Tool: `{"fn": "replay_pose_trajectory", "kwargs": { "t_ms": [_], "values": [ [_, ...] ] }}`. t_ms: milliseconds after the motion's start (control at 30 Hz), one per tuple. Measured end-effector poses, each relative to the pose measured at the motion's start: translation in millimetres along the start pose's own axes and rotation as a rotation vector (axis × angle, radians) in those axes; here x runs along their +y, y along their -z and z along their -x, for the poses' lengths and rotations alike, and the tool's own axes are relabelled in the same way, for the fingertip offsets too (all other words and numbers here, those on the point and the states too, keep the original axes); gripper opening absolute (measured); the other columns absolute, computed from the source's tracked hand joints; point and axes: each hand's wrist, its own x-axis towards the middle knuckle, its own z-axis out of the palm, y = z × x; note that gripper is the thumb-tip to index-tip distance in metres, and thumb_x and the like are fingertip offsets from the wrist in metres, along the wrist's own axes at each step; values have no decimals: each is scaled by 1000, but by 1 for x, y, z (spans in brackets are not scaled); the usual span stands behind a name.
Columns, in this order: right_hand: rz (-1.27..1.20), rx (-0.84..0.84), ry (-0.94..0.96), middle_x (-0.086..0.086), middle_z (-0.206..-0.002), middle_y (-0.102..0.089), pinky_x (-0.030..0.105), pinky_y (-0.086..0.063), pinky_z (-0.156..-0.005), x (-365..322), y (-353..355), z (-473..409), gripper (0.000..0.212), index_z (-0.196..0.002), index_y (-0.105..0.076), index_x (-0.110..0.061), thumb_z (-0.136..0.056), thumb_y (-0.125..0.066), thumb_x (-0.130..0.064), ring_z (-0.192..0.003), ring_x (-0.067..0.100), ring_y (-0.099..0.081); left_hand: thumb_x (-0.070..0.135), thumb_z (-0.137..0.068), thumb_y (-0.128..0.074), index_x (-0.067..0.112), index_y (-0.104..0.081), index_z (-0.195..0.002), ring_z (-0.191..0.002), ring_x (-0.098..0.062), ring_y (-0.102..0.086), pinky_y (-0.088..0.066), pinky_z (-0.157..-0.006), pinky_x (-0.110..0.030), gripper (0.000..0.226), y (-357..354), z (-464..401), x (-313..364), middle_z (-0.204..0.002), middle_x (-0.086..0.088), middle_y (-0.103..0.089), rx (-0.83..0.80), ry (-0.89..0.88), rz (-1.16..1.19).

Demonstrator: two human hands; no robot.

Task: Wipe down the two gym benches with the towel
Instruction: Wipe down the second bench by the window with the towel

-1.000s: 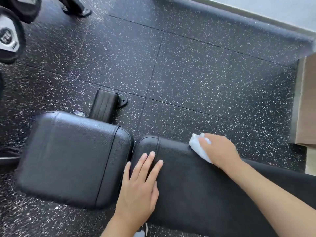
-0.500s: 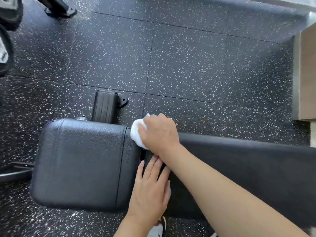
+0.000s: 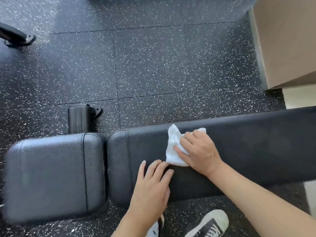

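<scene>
A black padded gym bench runs across the lower view: a square seat pad on the left and a long back pad stretching right. My right hand grips a crumpled white towel and presses it onto the back pad near its left end. My left hand lies flat on the same pad's near edge, fingers straight, fingertips just below the towel. Only one bench is in view.
Black speckled rubber floor tiles surround the bench. A black bench foot sticks out behind the seat pad. Another black equipment foot is at far left. A beige block stands at the upper right. My sneakers are below the bench.
My right hand swept the towel left to the gap between the pads, then back right onto the back pad. My left hand stayed flat on the pad's near edge.
</scene>
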Motion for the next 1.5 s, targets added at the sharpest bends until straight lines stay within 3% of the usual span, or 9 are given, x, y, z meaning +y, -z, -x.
{"fn": "replay_pose_trajectory", "kwargs": {
  "t_ms": [167,367,533,600,667,800,1100,1267,1500],
  "values": [
    [100,45,-211,8,-73,-47,46,-41,-58,81,35,72,33,-77,-52,-12,-102,-58,-32,-64,28,-40,17,-81,-74,24,-67,-129,-136,-30,-53,-43,-113,-63,50,-11,-44,54,-144,0,-58,-70,-11,-1],
    [298,93,-739,10,-75,-47,46,-39,-57,181,78,174,42,-80,-52,-10,-104,-43,-42,-68,33,-43,18,-82,-77,24,-67,-130,-137,-31,-54,-45,-111,-63,49,-21,-62,107,-145,0,-58,-146,-48,-34],
    [257,161,-1138,9,-78,-54,44,-38,-61,167,84,179,39,-80,-54,-10,-99,-50,-44,-71,33,-45,17,-86,-76,22,-67,-132,-135,-32,-54,-46,-110,-62,46,-22,-98,140,-147,-2,-58,-157,-90,-88],
    [227,151,-1026,7,-76,-53,43,-36,-61,132,73,168,36,-80,-56,-11,-99,-54,-41,-69,30,-44,16,-87,-75,20,-67,-133,-135,-33,-54,-45,-111,-61,46,-23,-115,150,-147,-3,-57,-159,-103,-106],
    [203,93,-769,5,-74,-51,41,-32,-60,105,65,170,36,-81,-60,-12,-103,-49,-38,-68,26,-41,15,-87,-76,19,-66,-134,-136,-34,-53,-45,-110,-61,48,-25,-129,159,-148,-4,-57,-162,-109,-109],
    [162,131,-403,5,-71,-49,41,-37,-56,144,76,192,35,-77,-58,-12,-102,-54,-35,-63,25,-41,11,-84,-80,15,-68,-133,-134,-37,-54,-47,-108,-62,50,-31,-149,179,-146,-8,-59,-172,-175,-110],
    [308,132,-1014,7,-81,-59,38,-38,-57,298,124,227,37,-87,-61,-12,-99,-51,-46,-75,31,-53,16,-92,-70,16,-63,-139,-139,-36,-49,-41,-115,-58,48,-57,-212,261,-152,-6,-53,-227,-412,-148],
    [242,259,-1133,2,-75,-49,38,-35,-58,238,117,276,35,-78,-50,-17,-101,-55,-43,-71,24,-42,19,-98,-61,16,-57,-148,-144,-34,-43,-34,-119,-53,50,-82,-263,306,-157,-5,-48,-214,-562,-198],
    [-61,399,-1409,-4,-85,-56,33,-42,-60,171,101,312,40,-93,-57,-17,-105,-44,-53,-77,19,-49,27,-96,-50,24,-48,-157,-152,-36,-35,-26,-122,-63,61,-126,-304,355,-166,-7,-40,-202,-842,-287]
  ]
}}
